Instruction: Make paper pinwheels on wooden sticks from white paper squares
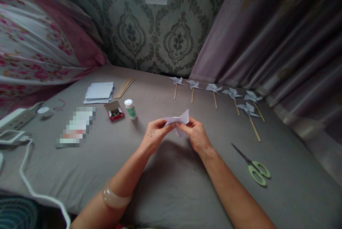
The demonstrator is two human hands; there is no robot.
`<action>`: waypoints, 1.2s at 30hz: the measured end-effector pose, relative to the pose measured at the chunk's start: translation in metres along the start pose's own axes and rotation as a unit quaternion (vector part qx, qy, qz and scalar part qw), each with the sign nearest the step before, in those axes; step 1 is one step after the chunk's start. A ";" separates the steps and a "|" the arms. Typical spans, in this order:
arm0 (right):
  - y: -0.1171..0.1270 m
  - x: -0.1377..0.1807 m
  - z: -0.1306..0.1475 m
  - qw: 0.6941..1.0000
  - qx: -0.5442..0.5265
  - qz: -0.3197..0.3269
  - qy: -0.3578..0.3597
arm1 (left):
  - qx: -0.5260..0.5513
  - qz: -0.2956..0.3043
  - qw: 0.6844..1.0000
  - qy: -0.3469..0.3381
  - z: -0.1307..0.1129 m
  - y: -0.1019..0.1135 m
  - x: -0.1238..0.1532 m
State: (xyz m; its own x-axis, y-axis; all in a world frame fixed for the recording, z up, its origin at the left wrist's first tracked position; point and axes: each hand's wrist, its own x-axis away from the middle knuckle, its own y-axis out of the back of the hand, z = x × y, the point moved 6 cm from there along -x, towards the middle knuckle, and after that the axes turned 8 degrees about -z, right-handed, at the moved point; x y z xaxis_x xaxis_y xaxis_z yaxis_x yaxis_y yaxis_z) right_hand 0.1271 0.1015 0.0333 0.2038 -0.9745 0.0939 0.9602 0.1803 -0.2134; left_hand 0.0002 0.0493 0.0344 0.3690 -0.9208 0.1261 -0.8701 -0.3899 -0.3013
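Between my two hands, above the middle of the grey cloth, is a white paper pinwheel [183,117] with folded points and no stick on it. My left hand [155,133] pinches its left side, the thumb pressed on the paper near the centre. From the other side my right hand [197,133] grips it, thumb also near the centre. The fingers behind the paper are partly hidden. Beyond my left hand stand a white-capped glue bottle [130,109] and an open red box [115,112] of small metal pieces.
Several finished pinwheels on sticks [214,92] lie along the far right. Green-handled scissors [253,168] rest at right. Back left are stacked paper squares [99,92] and wooden sticks [124,88]. A power strip [17,116] and white cable [28,175] occupy the left edge.
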 end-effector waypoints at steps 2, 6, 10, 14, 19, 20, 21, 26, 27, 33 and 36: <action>0.001 -0.001 -0.004 1.000 -0.006 0.008 -0.007 | -0.006 0.004 1.000 0.003 0.002 0.001 -0.002; 0.003 -0.002 -0.012 0.999 -0.026 0.015 -0.032 | -0.022 0.011 1.000 0.020 0.009 0.003 -0.005; 0.004 -0.003 -0.024 0.997 -0.027 0.015 -0.064 | -0.036 0.013 0.998 0.051 0.014 0.004 -0.006; 0.008 -0.003 -0.033 0.996 -0.027 0.013 -0.082 | -0.052 0.017 0.996 0.076 0.016 0.003 -0.005; 0.009 -0.001 -0.037 0.995 -0.036 0.011 -0.093 | -0.068 0.021 0.994 0.086 0.018 0.004 -0.006; 0.009 -0.001 -0.037 0.995 -0.033 0.009 -0.095 | -0.071 0.021 0.994 0.084 0.018 0.005 -0.007; 0.008 0.000 -0.037 0.995 -0.030 0.007 -0.096 | -0.075 0.022 0.994 0.082 0.019 0.005 -0.007; 0.008 0.001 -0.035 0.995 -0.023 -0.002 -0.101 | -0.089 0.017 0.993 0.079 0.023 0.009 -0.010; 0.008 0.001 -0.035 0.995 -0.024 -0.002 -0.102 | -0.089 0.018 0.993 0.078 0.023 0.009 -0.010; 0.009 0.001 -0.039 0.994 -0.028 0.004 -0.109 | -0.087 0.018 0.993 0.078 0.023 0.009 -0.010; 0.009 0.001 -0.040 0.994 -0.026 0.006 -0.110 | -0.090 0.017 0.993 0.080 0.026 0.010 -0.011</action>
State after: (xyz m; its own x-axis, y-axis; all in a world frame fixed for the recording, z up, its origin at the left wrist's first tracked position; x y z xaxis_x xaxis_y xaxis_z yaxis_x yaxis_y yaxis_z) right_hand 0.1283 0.0966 -0.0070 0.2580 -0.9185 0.2998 0.9471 0.1792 -0.2661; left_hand -0.0044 0.0550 0.0058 0.2950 -0.9158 0.2725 -0.9306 -0.3401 -0.1355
